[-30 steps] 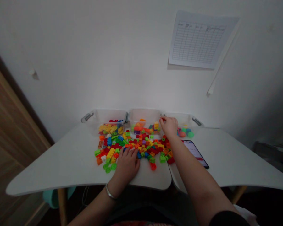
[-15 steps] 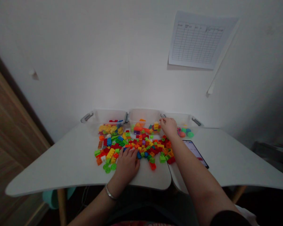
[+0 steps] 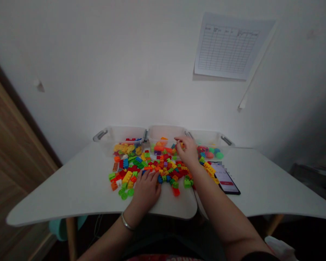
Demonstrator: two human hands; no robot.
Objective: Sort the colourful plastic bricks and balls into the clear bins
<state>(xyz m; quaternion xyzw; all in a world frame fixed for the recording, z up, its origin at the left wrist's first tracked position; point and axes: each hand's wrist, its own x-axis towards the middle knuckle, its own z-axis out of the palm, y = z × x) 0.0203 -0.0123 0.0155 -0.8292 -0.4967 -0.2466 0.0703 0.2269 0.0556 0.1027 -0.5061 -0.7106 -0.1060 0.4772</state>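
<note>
A heap of small coloured plastic bricks (image 3: pixel 163 168) is spread over the white table (image 3: pixel 78 185). My left hand (image 3: pixel 146 188) lies flat at the heap's near edge, fingers stretched out onto the bricks, holding nothing; a metal bangle (image 3: pixel 126 222) is on its wrist. My right hand (image 3: pixel 186 149) reaches over the heap to the front of the middle clear bin (image 3: pixel 165 130). Its fingers are pinched together, and what they hold is too small to make out.
Three clear bins stand along the wall: the left bin (image 3: pixel 108 136) with yellow and green bricks, the middle one, and the right bin (image 3: pixel 214 137) with round pieces. A phone (image 3: pixel 226 179) lies right of my forearm, with bricks (image 3: pixel 209 168) beside it. A printed sheet (image 3: pixel 228 47) hangs on the wall.
My right hand has moved left from the corner of the right bin to the front of the middle bin. The left hand has stayed put.
</note>
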